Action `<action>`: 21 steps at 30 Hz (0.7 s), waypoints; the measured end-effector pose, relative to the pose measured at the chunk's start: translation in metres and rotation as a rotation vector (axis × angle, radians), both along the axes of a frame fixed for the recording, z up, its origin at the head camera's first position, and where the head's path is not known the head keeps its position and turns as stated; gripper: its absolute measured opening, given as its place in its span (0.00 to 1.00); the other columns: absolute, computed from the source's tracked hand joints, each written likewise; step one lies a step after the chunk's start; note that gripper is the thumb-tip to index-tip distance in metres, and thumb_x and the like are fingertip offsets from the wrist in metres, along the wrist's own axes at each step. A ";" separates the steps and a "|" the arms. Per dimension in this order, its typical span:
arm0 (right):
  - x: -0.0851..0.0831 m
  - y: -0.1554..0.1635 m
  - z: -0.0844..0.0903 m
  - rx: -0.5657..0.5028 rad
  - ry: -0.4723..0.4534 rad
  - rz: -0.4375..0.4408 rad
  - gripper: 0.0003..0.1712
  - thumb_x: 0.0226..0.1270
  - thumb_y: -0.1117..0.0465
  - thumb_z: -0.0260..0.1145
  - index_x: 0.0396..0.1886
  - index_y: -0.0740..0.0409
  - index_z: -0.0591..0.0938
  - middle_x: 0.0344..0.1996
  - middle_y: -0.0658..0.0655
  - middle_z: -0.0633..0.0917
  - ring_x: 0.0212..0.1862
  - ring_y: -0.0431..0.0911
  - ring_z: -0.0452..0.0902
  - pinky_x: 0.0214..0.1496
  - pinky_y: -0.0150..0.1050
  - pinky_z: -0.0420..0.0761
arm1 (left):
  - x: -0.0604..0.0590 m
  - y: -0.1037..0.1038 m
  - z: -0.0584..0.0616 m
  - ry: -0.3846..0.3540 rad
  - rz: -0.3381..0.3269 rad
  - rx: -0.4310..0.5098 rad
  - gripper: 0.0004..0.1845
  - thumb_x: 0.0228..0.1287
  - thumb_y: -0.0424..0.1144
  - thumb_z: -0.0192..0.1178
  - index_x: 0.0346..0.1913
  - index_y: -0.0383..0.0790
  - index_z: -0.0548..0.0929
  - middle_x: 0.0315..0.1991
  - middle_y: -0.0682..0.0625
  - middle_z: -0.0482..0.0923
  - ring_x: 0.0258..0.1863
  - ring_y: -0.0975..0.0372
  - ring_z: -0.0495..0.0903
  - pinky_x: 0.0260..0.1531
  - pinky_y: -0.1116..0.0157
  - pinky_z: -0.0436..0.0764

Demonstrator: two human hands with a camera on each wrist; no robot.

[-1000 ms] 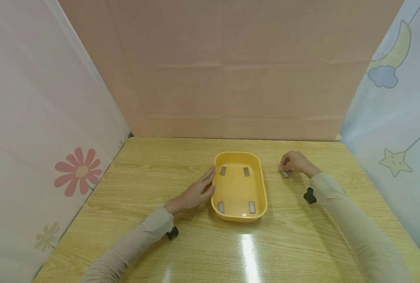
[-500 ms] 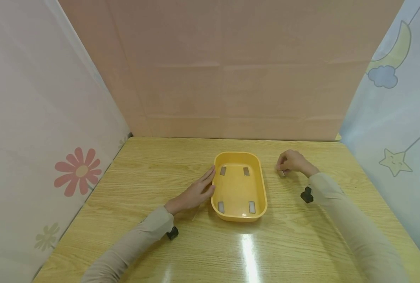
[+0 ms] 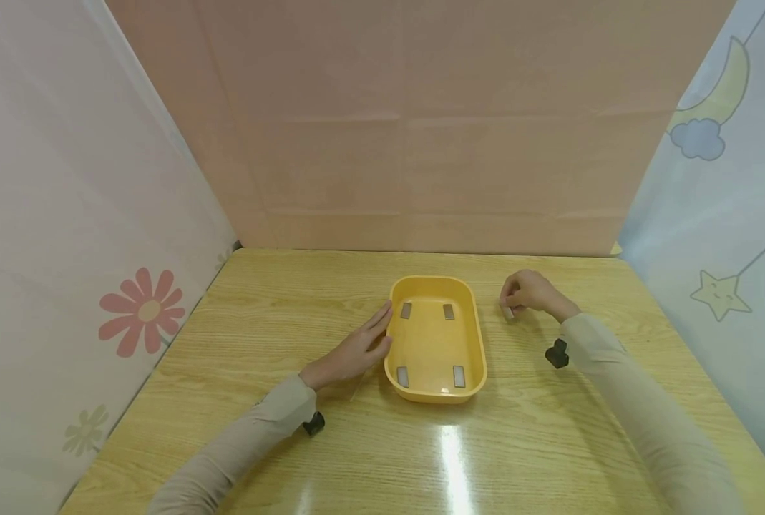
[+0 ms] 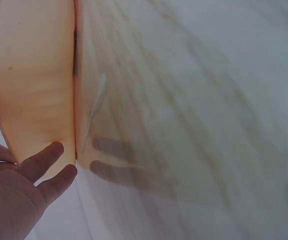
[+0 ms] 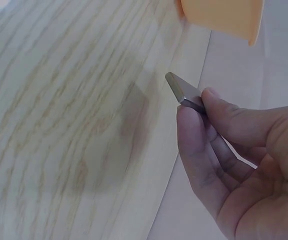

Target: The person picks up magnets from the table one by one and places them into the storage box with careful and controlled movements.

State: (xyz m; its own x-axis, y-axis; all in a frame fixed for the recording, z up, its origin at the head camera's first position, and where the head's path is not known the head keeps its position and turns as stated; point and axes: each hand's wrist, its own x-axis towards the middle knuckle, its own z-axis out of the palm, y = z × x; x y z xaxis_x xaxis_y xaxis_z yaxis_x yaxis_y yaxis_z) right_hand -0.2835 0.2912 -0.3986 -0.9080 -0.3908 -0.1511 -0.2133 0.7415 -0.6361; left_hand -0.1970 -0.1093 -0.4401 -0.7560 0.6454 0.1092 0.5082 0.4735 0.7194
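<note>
Item: small grey metal block, pinched at my right hand fingertips, may slip. Left hand, fingers straight, steadies yellow tray on tabletop.

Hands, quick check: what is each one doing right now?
Left hand: open, straight fingers resting against the side of the yellow tray.
Right hand: pinching a small grey metal piece between thumb and fingers, clear of the table.

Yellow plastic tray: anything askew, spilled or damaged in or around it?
Nothing stands out. The yellow plastic tray sits flat on the wooden table, four grey metal blocks near its corners, none tipped.
</note>
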 end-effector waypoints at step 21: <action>0.007 -0.017 0.016 -0.063 -0.028 0.004 0.04 0.67 0.71 0.66 0.35 0.71 0.83 0.32 0.62 0.84 0.33 0.54 0.84 0.39 0.48 0.86 | -0.001 0.001 0.000 -0.007 -0.003 -0.012 0.33 0.80 0.40 0.45 0.78 0.31 0.45 0.80 0.48 0.33 0.77 0.59 0.41 0.71 0.57 0.53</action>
State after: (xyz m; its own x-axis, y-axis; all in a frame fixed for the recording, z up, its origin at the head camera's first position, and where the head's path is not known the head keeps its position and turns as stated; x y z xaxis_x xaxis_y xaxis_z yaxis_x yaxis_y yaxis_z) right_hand -0.2761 0.2739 -0.3828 -0.9020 -0.4043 -0.1512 -0.1981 0.6989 -0.6872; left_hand -0.1982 -0.1085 -0.4404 -0.7547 0.6489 0.0966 0.5048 0.4804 0.7172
